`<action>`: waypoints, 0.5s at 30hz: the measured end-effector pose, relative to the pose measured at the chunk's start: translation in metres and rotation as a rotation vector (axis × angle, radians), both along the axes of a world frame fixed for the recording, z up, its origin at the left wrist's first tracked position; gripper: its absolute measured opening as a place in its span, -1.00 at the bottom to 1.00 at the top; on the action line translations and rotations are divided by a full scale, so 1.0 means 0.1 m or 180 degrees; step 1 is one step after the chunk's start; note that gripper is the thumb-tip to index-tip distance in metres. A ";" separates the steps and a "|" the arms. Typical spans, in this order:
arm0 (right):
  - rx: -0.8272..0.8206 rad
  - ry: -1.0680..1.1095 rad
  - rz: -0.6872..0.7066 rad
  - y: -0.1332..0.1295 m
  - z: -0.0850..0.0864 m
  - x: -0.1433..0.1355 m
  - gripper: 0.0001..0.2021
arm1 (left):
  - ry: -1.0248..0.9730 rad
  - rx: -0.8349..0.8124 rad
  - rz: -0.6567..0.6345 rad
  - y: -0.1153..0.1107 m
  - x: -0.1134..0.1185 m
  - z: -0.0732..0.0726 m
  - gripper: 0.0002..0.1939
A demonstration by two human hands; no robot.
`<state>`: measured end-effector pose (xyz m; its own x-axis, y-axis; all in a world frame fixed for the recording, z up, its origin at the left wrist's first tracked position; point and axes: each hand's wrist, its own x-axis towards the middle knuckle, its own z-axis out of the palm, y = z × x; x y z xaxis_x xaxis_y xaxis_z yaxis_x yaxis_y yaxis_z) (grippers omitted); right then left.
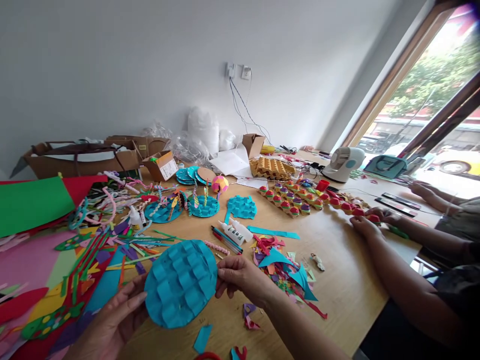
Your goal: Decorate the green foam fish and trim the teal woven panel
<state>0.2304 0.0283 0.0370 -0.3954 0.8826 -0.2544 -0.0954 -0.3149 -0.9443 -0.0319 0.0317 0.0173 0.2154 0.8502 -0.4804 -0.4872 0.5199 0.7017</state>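
A round blue paper disc (pixel 182 285) with rows of wavy, raised paper strips is held up, tilted, above the near part of the table. My left hand (pixel 123 307) grips its left edge, thumb in front and fingers partly hidden behind. The right edge is pinched between the thumb and fingers of my right hand (pixel 240 275). Just beyond the disc lie white glue bottles (pixel 231 232) and several pens (pixel 227 241). Another blue piece with wavy strips (pixel 242 207) rests farther back. Below the disc is a small blue paper scrap (pixel 203 339).
Paper scraps (pixel 281 270) are heaped right of my right hand. Coloured paper sheets (pixel 33 205) and strips cover the left. Egg trays with painted cups (pixel 290 197) and a white fan (pixel 343 164) stand right. Another person's hands (pixel 369 225) work at the right edge.
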 end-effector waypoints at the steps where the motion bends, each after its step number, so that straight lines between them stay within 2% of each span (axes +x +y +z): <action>1: 0.0030 -0.0054 -0.0010 0.04 0.02 0.03 -0.72 | -0.0059 -0.0071 0.0021 0.00 0.00 -0.03 -0.31; 3: 0.0078 -0.0249 -0.0345 0.17 0.06 0.14 -0.78 | -0.0142 -0.0151 0.0003 0.01 0.01 -0.07 -0.26; 5: 0.0072 -0.0526 -0.1220 0.36 0.10 0.35 -0.86 | -0.0213 -0.0146 -0.0041 0.03 0.01 -0.08 -0.22; 6: 0.0085 -0.0583 -0.1567 0.47 0.12 0.49 -0.89 | -0.0226 -0.0139 -0.0053 0.04 0.00 -0.09 -0.21; 9: -0.0014 -0.0705 -0.2248 0.82 0.12 0.98 -0.91 | -0.0252 -0.0110 -0.0073 0.08 -0.03 -0.12 -0.23; 12: -0.0350 -0.0818 -0.2590 1.09 0.06 1.40 -0.74 | -0.0293 -0.0078 -0.0084 0.13 -0.09 -0.24 -0.27; 15: -0.0647 -0.0887 -0.2762 1.29 -0.03 1.63 -0.70 | -0.0229 -0.0119 0.0057 0.16 -0.17 -0.43 -0.18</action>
<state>0.3930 0.1572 0.0344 0.4799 0.7687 -0.4228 -0.1529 -0.4013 -0.9031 -0.0490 0.0479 -0.0258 0.2354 0.8360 -0.4957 -0.5451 0.5358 0.6447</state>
